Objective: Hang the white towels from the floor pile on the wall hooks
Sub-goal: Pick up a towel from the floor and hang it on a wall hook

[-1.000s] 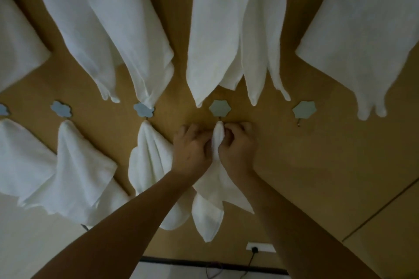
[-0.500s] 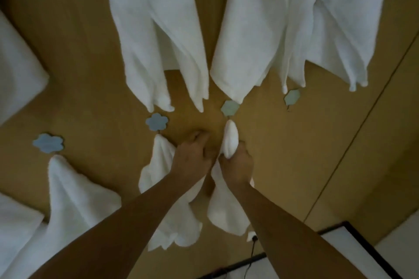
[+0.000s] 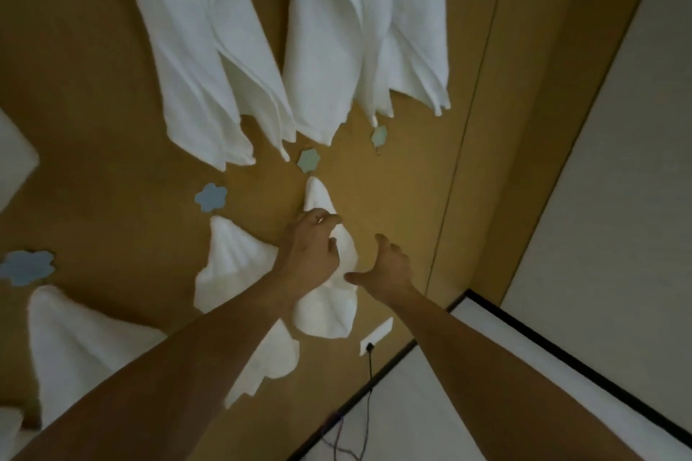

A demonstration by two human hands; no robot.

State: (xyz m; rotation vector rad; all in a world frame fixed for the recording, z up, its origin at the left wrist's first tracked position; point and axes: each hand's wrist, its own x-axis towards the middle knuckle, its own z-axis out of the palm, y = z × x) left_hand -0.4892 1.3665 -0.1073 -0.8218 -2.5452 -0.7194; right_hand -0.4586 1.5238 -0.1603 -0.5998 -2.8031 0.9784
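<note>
Under the green hook (image 3: 308,160) on the wood wall (image 3: 112,176), we have the towel (image 3: 325,307) hanging, its tip just below the hook and its long axis running down toward us. Our left hand (image 3: 309,254) pinches its upper fold; our right hand (image 3: 387,266) is spread and empty, just right of it. The left is nearer.

Bare brown wall (image 3: 404,198) lies open to the right of the hung towel (image 3: 329,296), up to the free green hook (image 3: 379,135). Above, the hanging towels (image 3: 262,49) crowd the wall down to the hooks. To the left, the neighbouring towel (image 3: 232,266) and the left hand (image 3: 310,254) fill the room. Below, a wall socket (image 3: 376,335) sits just beside the towel's hem.
</note>
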